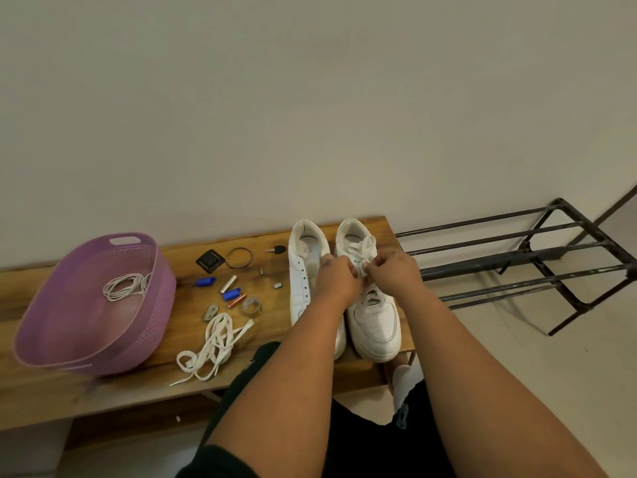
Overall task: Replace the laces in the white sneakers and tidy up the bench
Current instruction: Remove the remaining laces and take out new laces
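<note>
On the long wooden bench (pixel 144 391), at three o'clock, our left hand (pixel 336 279) and right hand (pixel 393 272) pinch the flat white lace (pixel 362 251) (half threaded) of the right-side white leather sneaker (pixel 374 322).

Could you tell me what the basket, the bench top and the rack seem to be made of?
Basket: purple plastic by its moulded perforated walls and dull sheen.
Bench top: wood or wood-look laminate, showing brown grain, smooth finish.
Rack: dark metal bars, thin and straight, scuffed in places.
</note>
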